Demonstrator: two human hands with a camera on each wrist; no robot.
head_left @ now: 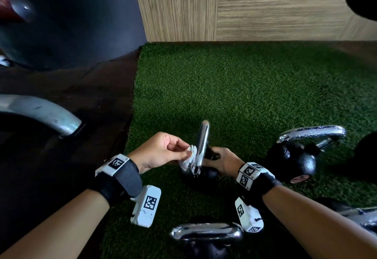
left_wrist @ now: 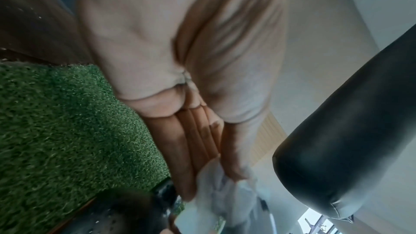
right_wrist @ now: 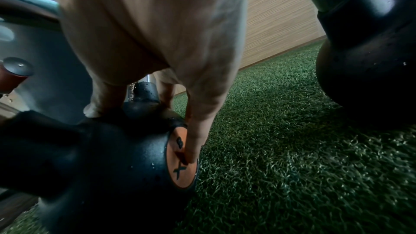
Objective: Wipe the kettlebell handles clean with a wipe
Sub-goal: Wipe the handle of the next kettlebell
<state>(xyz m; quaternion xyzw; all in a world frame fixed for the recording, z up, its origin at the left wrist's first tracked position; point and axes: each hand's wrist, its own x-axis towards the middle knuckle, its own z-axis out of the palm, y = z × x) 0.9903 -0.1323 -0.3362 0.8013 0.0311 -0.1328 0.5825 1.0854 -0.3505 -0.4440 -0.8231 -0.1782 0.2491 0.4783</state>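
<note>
While right hand point(head_left: 221, 161) steadies kettlebell point(head_left: 201, 174), left hand point(head_left: 161, 150) pinches wipe point(head_left: 188, 157) against chrome handle point(head_left: 202, 146).

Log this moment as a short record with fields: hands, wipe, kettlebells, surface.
left hand: left hand pinches the white wipe against the chrome handle
right hand: right hand grips the centre kettlebell, one finger on its orange label
other kettlebells: right kettlebell lies tilted; near kettlebell handle at bottom edge
surface: green turf
</note>
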